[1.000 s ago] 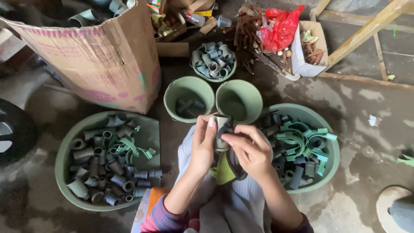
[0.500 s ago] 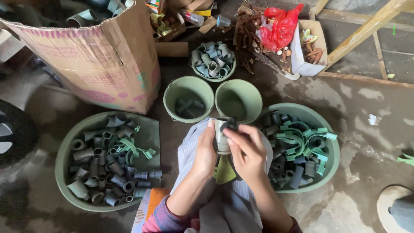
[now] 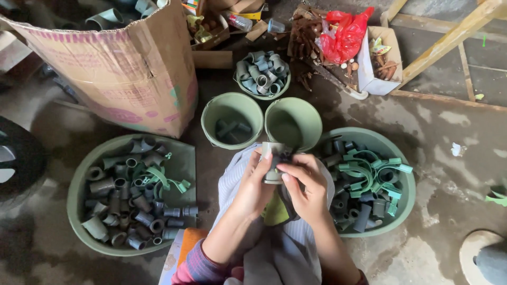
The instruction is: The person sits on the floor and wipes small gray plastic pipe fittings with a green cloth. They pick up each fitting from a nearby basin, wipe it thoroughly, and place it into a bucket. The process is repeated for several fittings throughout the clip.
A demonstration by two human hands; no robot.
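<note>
Grey plastic pipe fitting held in both hands over the lap, between basins of sorted parts.

Left hand (image 3: 253, 187) and right hand (image 3: 306, 187) meet on one short grey fitting (image 3: 273, 163) — the fingers of both are clamped around it, thumbs pressing its side, just in front of two small green buckets (image 3: 232, 108). It looks like the handling step: the piece is being worked or checked at chest level above a striped cloth (image 3: 232, 174). Large basin on the left (image 3: 79, 184) holds grey couplings; another on the right (image 3: 406, 190) holds green clips and dark fittings. A cardboard box (image 3: 127, 79) stands behind. The next move calls for a firm grip while turning the piece — then a clear drop-off point.
</note>
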